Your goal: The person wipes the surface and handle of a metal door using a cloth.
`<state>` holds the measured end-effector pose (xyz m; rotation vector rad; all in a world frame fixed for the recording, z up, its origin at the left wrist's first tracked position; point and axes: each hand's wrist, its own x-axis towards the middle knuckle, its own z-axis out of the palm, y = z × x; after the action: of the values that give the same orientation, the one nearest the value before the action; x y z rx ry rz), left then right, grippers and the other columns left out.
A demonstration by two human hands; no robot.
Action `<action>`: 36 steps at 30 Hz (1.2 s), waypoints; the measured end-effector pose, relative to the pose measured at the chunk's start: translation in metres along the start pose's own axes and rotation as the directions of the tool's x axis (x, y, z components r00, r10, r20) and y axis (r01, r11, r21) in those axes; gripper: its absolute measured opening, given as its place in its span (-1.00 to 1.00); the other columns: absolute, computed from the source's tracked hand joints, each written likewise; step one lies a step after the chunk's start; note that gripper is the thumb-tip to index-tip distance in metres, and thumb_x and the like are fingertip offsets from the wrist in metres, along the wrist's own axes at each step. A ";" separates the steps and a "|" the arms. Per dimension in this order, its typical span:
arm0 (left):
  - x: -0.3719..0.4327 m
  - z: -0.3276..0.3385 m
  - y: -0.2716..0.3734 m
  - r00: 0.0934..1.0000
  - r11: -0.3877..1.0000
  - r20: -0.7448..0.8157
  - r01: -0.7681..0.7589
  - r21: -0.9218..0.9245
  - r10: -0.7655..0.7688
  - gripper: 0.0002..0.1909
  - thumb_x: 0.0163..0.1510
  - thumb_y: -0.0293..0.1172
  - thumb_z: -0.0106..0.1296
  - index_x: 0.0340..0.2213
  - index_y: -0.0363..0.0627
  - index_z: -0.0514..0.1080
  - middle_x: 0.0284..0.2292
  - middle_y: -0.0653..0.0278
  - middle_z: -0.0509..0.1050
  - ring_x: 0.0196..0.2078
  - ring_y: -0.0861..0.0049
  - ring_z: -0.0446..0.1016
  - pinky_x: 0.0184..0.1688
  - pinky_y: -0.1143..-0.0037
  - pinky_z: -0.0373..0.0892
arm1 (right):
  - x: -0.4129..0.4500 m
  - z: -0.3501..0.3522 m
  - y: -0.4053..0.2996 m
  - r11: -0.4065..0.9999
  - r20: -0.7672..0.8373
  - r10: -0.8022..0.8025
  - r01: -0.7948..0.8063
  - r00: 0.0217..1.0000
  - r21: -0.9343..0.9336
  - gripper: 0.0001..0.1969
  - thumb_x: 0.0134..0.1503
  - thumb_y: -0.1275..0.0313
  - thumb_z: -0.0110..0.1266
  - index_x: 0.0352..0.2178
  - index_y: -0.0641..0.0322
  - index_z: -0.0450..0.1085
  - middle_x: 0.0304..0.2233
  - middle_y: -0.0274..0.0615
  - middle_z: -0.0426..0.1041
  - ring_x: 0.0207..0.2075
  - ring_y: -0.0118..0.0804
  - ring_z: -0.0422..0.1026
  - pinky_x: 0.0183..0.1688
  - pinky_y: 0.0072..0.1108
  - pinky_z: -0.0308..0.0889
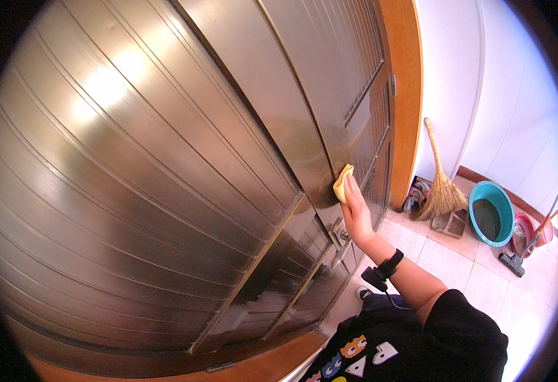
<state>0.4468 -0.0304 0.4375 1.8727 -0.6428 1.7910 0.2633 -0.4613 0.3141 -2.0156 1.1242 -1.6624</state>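
My right hand (357,215) holds a folded yellow cloth (342,184) flat against the brown metal door (303,138), with the fingers extended over it. Around the cloth, the door's sheen looks smeared and darker. Just below the hand is a metal lever handle (340,255) with its lock plate. A black strap with a small device (379,274) and a cable sits on my right wrist. My left hand is out of view.
An orange wooden frame (405,95) borders the door. On the tiled floor (443,260) stand a straw broom (441,191), a dustpan (452,224), a teal basin (503,210) holding dark water, a pink basin (521,231) and a floor-cleaning head (513,263) on a pole.
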 end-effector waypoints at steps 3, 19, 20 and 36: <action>0.001 -0.001 -0.002 0.999 0.999 0.015 -0.035 0.004 0.035 -0.87 -0.02 -0.45 -0.08 -0.52 -0.17 0.45 0.02 -0.13 -0.03 0.03 0.01 0.04 0.02 0.13 0.08 | -0.021 0.002 0.022 0.999 0.046 0.006 -0.004 0.999 -0.054 -0.43 -0.06 0.68 -0.12 0.06 0.32 0.09 0.09 0.13 0.10 0.12 0.07 0.09 0.12 -0.40 0.07; -0.004 -0.005 -0.010 1.000 0.999 -0.006 -0.011 -0.048 0.011 -0.85 -0.02 -0.44 -0.10 -0.51 -0.19 0.46 0.03 -0.13 -0.04 0.06 -0.01 0.02 0.00 0.13 0.11 | -0.002 -0.010 -0.055 0.983 0.058 -0.140 0.131 0.989 0.128 -0.46 -0.10 0.69 -0.07 -0.01 0.22 0.22 0.09 0.10 0.11 0.11 0.08 0.10 0.15 -0.34 0.00; -0.004 -0.005 -0.010 1.000 0.999 -0.002 -0.008 -0.043 0.008 -0.85 -0.02 -0.43 -0.10 -0.51 -0.19 0.46 0.03 -0.13 -0.03 0.06 -0.01 0.02 0.00 0.13 0.12 | -0.007 -0.004 -0.056 0.989 0.054 -0.113 0.107 0.992 0.100 -0.46 -0.09 0.68 -0.06 0.00 0.24 0.20 0.10 0.12 0.08 0.13 0.10 0.07 0.15 -0.34 -0.01; 0.003 -0.007 -0.005 1.000 0.995 -0.009 0.005 -0.103 -0.006 -0.86 -0.04 -0.52 -0.12 -0.52 -0.21 0.46 0.03 -0.14 -0.03 0.09 0.01 -0.01 0.04 0.12 0.07 | -0.057 0.005 -0.034 0.996 0.199 -0.060 0.045 0.978 0.078 -0.46 -0.06 0.67 -0.09 0.03 0.27 0.14 0.09 0.14 0.08 0.15 0.12 0.02 0.14 -0.33 0.00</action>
<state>0.4450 -0.0222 0.4405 1.7953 -0.7124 1.7288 0.2795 -0.3989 0.2954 -2.1280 0.9349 -1.4605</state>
